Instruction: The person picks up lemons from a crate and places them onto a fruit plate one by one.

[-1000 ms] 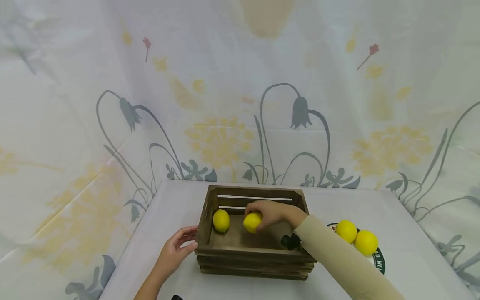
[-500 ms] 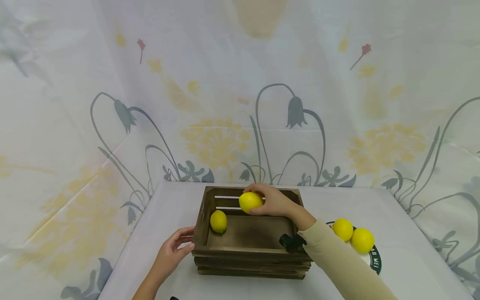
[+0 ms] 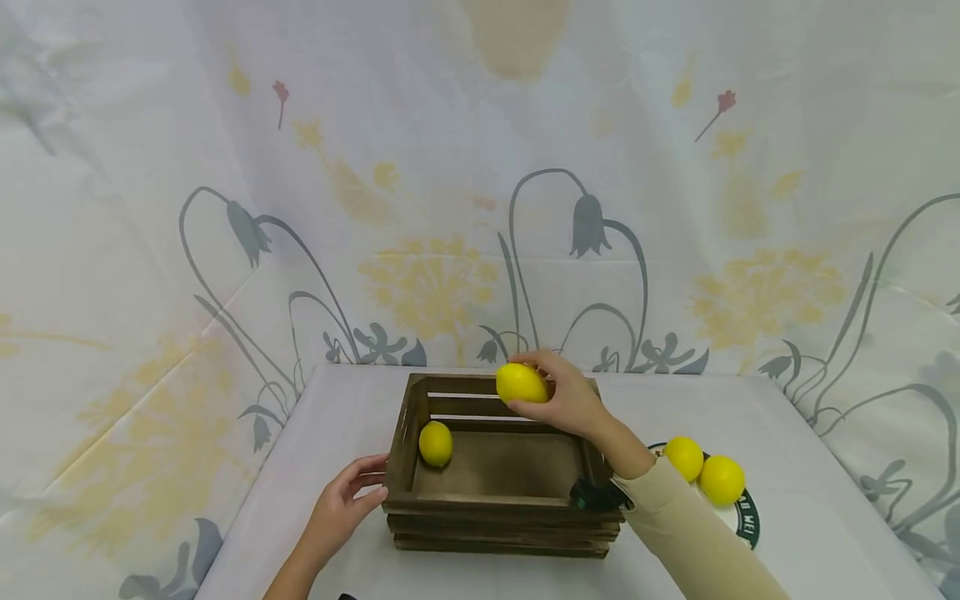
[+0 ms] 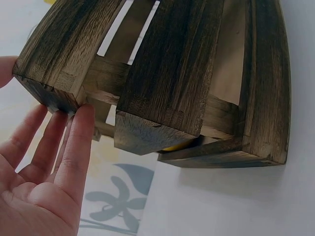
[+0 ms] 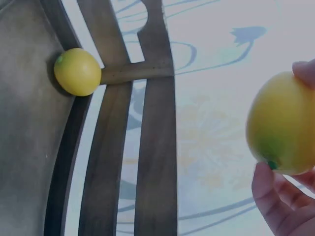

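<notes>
Fingers of the right hand (image 3: pixel 572 398) clasp a smooth oval lemon (image 3: pixel 521 383); the left hand (image 3: pixel 343 507), fingers straight, touches the rough slatted wooden crate (image 3: pixel 501 514).

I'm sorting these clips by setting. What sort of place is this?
Probably a staged indoor tabletop set, not a real kitchen: a floral sheet hangs as backdrop behind a cloth-covered table, where a wooden crate and lemons on a plate serve as props.

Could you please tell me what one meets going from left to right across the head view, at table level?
Left hand → crate with one lemon inside → right hand holding a lemon → two lemons on a plate.
</notes>
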